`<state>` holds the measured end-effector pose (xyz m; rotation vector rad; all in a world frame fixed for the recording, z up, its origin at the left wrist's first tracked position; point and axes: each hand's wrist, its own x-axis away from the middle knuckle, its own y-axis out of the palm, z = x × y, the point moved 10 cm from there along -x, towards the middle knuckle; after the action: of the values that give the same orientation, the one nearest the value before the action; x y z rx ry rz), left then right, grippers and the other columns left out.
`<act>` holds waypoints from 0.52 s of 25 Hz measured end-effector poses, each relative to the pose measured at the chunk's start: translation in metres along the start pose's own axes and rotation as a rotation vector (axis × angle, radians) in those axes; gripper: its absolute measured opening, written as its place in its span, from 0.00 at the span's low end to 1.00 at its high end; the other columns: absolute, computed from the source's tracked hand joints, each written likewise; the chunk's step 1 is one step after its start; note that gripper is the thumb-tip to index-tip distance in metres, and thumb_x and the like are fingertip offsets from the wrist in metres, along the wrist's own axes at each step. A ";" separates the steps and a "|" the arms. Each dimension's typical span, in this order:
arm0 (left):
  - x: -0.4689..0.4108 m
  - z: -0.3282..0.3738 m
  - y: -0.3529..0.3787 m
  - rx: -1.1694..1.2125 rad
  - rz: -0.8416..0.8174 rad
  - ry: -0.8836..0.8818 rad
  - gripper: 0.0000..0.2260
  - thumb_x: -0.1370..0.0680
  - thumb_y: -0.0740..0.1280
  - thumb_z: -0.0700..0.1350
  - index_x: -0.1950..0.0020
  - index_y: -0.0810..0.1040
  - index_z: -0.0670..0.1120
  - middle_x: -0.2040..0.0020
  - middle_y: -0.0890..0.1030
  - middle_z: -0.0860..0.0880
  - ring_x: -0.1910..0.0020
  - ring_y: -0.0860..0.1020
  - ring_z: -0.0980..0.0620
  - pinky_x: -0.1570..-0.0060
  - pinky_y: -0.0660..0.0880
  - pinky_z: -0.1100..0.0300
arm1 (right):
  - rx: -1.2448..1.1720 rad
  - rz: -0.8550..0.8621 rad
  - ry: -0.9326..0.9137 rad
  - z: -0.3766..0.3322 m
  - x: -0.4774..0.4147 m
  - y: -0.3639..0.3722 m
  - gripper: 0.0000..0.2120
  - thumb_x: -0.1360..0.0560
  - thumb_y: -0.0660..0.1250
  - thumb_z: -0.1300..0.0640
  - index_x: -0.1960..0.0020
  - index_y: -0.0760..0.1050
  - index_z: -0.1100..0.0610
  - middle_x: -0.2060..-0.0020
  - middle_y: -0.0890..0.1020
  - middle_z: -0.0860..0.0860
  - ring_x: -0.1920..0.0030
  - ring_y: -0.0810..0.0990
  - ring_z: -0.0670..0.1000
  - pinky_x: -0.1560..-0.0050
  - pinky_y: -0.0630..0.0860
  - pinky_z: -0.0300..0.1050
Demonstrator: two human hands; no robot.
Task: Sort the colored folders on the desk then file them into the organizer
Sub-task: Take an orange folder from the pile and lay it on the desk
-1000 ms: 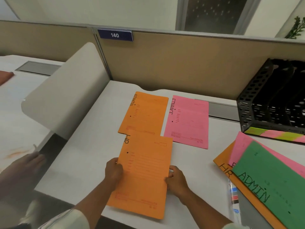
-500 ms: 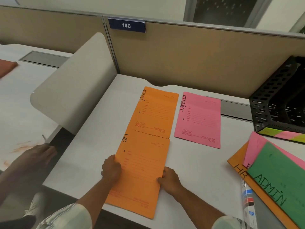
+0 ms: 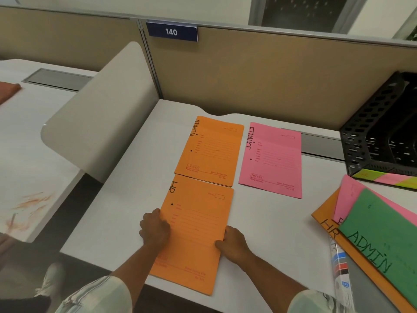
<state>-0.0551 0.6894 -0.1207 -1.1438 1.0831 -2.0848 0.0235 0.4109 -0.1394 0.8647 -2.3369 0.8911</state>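
Organizer (image 3: 366,136) far-right; left hand (image 3: 154,228), right hand (image 3: 232,243) grip folder (image 3: 197,231).

A blue sign (image 3: 171,32) on top of the desk partition (image 3: 270,71) reads "140" in white. Handwritten in black along the left edge: "ADMIN" on the far orange folder (image 3: 212,152), "FINANCE" on the pink folder (image 3: 273,161) beside it, "HR" on the near orange folder (image 3: 196,224). In the stack at right, the green folder (image 3: 383,231) reads "ADMIN" and the bottom orange folder (image 3: 325,219) "HR". The folders' small printed lines are too fine to read.
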 end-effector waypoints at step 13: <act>0.032 0.051 0.028 -0.285 0.032 0.356 0.31 0.18 0.64 0.53 0.18 0.61 0.44 0.18 0.63 0.41 0.20 0.61 0.39 0.23 0.61 0.40 | 0.382 0.146 -0.068 -0.002 0.012 -0.036 0.24 0.20 0.64 0.47 0.28 0.65 0.54 0.35 0.72 0.53 0.34 0.74 0.54 0.37 0.73 0.49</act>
<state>-0.0260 0.6303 -0.1140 -0.8867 1.5961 -2.2115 0.0413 0.3866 -0.1160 0.8891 -2.3482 1.4227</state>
